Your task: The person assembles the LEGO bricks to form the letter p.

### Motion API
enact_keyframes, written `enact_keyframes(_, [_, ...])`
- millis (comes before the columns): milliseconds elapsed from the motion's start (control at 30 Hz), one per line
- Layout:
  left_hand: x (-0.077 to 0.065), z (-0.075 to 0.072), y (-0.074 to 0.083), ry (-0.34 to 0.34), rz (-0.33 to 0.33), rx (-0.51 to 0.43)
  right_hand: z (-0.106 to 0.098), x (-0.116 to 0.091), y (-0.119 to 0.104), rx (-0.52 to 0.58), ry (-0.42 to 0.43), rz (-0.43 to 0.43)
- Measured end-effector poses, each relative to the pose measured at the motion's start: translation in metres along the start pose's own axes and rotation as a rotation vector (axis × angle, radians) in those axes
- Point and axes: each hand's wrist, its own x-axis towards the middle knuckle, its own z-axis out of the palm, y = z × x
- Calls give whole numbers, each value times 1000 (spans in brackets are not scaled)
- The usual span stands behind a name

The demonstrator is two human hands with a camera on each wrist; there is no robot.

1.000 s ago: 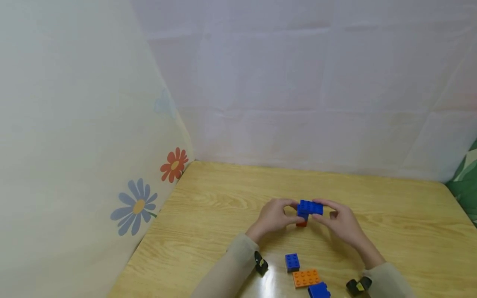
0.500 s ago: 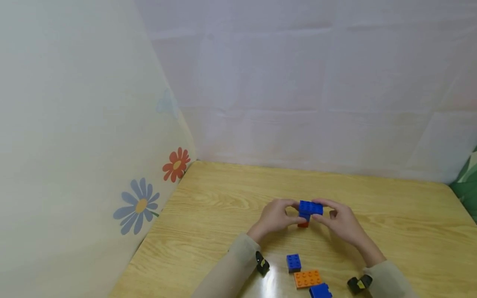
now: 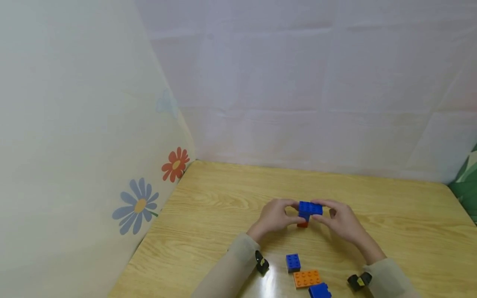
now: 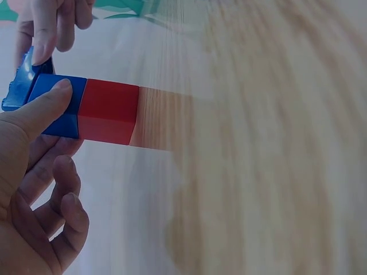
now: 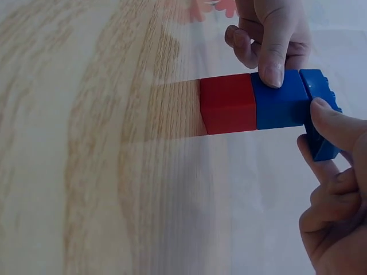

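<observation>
A small tower stands on the table, a red brick [image 5: 227, 106] at the bottom and a blue brick [image 5: 281, 112] on it. A longer blue brick [image 3: 311, 208] lies across the top and overhangs to the right. My left hand [image 3: 273, 216] pinches the middle blue brick between thumb and fingers, its other fingers curled in the left wrist view. My right hand [image 3: 340, 221] holds the overhanging end of the top brick, thumb on the near side and index finger beyond. In the right wrist view the top brick's studs face away from the tower.
Nearer me on the wooden table [image 3: 223, 186] lie a small blue brick [image 3: 292, 263], an orange brick [image 3: 307, 278] and another blue brick [image 3: 320, 291], cut by the frame's bottom edge. A pale cloth wall [image 3: 261, 82] rises behind the table, and a flowered one [image 3: 74, 124] at left.
The long top brick has shifted slightly, its left end now in line with the blue brick under it. Both hands keep their grips; the loose bricks stay put.
</observation>
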Motion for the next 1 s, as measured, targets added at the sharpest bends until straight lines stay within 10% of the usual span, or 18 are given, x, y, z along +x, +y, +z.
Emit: enact_keyframes(1000, [1, 0, 0, 1, -8, 0, 2, -8, -1, -18, 43, 0])
